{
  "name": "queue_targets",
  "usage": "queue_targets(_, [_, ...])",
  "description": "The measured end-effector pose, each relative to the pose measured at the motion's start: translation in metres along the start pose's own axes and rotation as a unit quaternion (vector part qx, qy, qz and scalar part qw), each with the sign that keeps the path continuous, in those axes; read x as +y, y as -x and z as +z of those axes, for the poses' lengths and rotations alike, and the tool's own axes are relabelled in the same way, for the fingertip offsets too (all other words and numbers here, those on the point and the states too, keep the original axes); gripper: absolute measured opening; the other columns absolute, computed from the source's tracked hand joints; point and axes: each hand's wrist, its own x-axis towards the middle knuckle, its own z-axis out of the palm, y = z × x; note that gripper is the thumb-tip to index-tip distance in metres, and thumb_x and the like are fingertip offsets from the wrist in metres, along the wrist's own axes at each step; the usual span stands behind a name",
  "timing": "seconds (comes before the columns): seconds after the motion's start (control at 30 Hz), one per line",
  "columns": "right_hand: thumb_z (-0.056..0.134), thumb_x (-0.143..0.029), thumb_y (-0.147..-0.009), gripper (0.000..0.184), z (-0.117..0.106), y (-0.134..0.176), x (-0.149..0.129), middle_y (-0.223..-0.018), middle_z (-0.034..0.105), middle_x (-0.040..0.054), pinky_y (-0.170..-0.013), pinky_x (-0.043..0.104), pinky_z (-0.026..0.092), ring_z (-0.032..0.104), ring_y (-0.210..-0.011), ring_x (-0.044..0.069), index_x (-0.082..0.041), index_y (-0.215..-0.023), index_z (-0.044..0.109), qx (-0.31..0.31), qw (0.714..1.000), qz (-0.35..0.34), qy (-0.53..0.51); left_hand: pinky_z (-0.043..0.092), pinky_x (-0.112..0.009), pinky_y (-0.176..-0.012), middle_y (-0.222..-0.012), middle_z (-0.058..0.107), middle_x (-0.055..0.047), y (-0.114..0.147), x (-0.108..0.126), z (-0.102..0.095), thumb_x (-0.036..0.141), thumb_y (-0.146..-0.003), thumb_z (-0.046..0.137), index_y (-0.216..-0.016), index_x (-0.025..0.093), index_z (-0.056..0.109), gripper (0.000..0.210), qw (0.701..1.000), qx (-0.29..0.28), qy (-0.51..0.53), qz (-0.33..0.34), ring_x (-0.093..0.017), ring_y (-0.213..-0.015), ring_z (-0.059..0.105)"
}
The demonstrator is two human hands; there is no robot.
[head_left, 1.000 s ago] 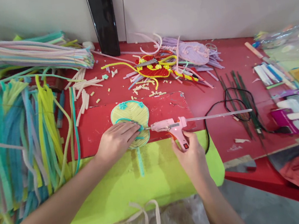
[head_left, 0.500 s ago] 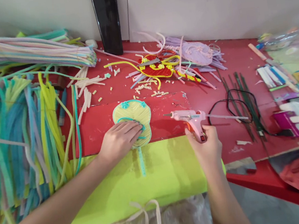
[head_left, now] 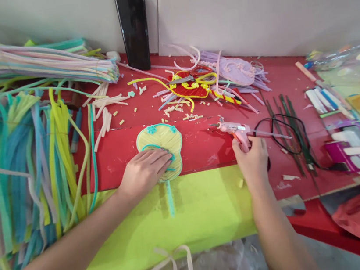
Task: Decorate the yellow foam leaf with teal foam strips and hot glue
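A pale yellow fan-shaped craft piece [head_left: 175, 143] with a turquoise edge, small turquoise flowers and a turquoise handle [head_left: 170, 200] lies flat in front of me. My left hand [head_left: 143, 170] rests on its lower left part, fingers stretched out and lying flat, covering some of the turquoise trim. To the right, my right hand [head_left: 252, 157] is wrapped round the grip of a pink hot glue gun [head_left: 239, 130]. Its nozzle points left, apart from the craft piece, and a glue stick sticks out of its back end.
Bundles of coloured pipe cleaners [head_left: 20, 160] fill the left. A black phone [head_left: 134, 32] leans against the wall. Red, yellow and lilac pieces [head_left: 193, 84] lie at the back. A black cord [head_left: 275, 118], green stems [head_left: 293, 129] and packaging [head_left: 348, 152] lie right. Lime cloth [head_left: 210, 210] covers the front.
My right hand has moved the glue gun right and slightly up, tilting it. My left hand stays on the craft piece. The view has shifted slightly.
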Motion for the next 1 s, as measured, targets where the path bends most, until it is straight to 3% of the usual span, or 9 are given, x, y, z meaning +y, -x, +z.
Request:
queue_targets(0.07, [0.057,-0.047,-0.078,0.035,-0.002,-0.003,-0.001,-0.093,0.058,0.0133,-0.081,0.041,0.044,0.055,-0.09,0.028,-0.015,-0.093,0.058,-0.004,1.0,-0.022,0.017,0.053,-0.034,-0.089,-0.103,0.071,-0.003,0.0,-0.001,0.0,0.023,-0.089,0.055,-0.106,0.017,0.066,0.021,1.0,-0.003,-0.002,0.004,-0.018,-0.095,0.066])
queue_targets(0.17, [0.057,-0.046,-0.082,0.037,-0.014,0.0,-0.014,-0.104,0.061,0.0169,-0.09,0.047,0.04,0.054,-0.103,0.031,-0.014,-0.101,0.058,0.038,0.997,-0.059,0.035,0.053,-0.034,-0.09,-0.104,0.071,-0.004,0.001,-0.002,0.0,0.023,-0.09,0.053,-0.107,0.018,0.066,0.022,1.0,-0.005,-0.001,0.009,-0.018,-0.096,0.066])
queue_targets(0.23, [0.054,-0.036,-0.085,0.032,-0.023,0.007,-0.031,-0.112,0.062,0.016,-0.094,0.047,0.039,0.055,-0.107,0.029,-0.015,-0.11,0.055,0.044,0.991,-0.129,0.004,0.053,-0.034,-0.09,-0.104,0.071,-0.004,0.001,-0.002,0.0,0.023,-0.09,0.053,-0.108,0.019,0.066,0.023,1.0,-0.007,0.001,0.007,-0.018,-0.096,0.066])
queue_targets(0.3, [0.052,-0.025,-0.087,0.029,-0.029,0.017,-0.052,-0.116,0.064,0.0122,-0.094,0.043,0.042,0.058,-0.108,0.024,-0.018,-0.115,0.054,-0.019,0.967,-0.248,-0.057,0.053,-0.033,-0.09,-0.102,0.071,-0.004,0.0,-0.001,0.0,0.023,-0.09,0.053,-0.107,0.018,0.065,0.022,1.0,-0.007,0.001,0.005,-0.018,-0.095,0.066])
queue_targets(0.37, [0.053,-0.019,-0.086,0.034,-0.029,0.029,-0.072,-0.122,0.063,0.0084,-0.095,0.038,0.044,0.057,-0.114,0.02,-0.021,-0.12,0.053,-0.102,0.922,-0.357,-0.113,0.053,-0.033,-0.089,-0.101,0.071,-0.004,-0.001,0.0,-0.001,0.023,-0.09,0.053,-0.106,0.017,0.065,0.021,1.0,-0.006,0.0,0.006,-0.018,-0.094,0.066])
queue_targets(0.47, [0.051,-0.015,-0.087,0.036,-0.023,0.042,-0.093,-0.129,0.06,0.0056,-0.102,0.039,0.043,0.05,-0.125,0.019,-0.021,-0.122,0.053,-0.172,0.863,-0.452,-0.147,0.052,-0.034,-0.09,-0.102,0.071,-0.004,-0.001,0.0,-0.003,0.021,-0.09,0.053,-0.107,0.017,0.065,0.021,1.0,-0.007,0.004,0.008,-0.018,-0.096,0.065])
queue_targets(0.6, [0.05,-0.015,-0.088,0.03,-0.014,0.048,-0.1,-0.131,0.058,0.0052,-0.107,0.043,0.04,0.043,-0.132,0.02,-0.021,-0.117,0.056,-0.209,0.836,-0.481,-0.16,0.052,-0.035,-0.091,-0.104,0.07,-0.005,-0.001,-0.001,-0.003,0.02,-0.09,0.052,-0.107,0.017,0.064,0.021,1.0,-0.018,0.01,0.014,-0.019,-0.098,0.065])
queue_targets(1.0, [0.052,-0.017,-0.088,0.028,-0.01,0.048,-0.1,-0.13,0.059,0.0061,-0.109,0.046,0.038,0.045,-0.13,0.021,-0.019,-0.115,0.055,-0.209,0.84,-0.479,-0.148,0.052,-0.033,-0.087,-0.105,0.07,-0.006,-0.002,-0.005,-0.006,0.023,-0.09,0.052,-0.113,0.016,0.059,0.025,0.999,-0.04,0.029,-0.016,-0.019,-0.095,0.066])
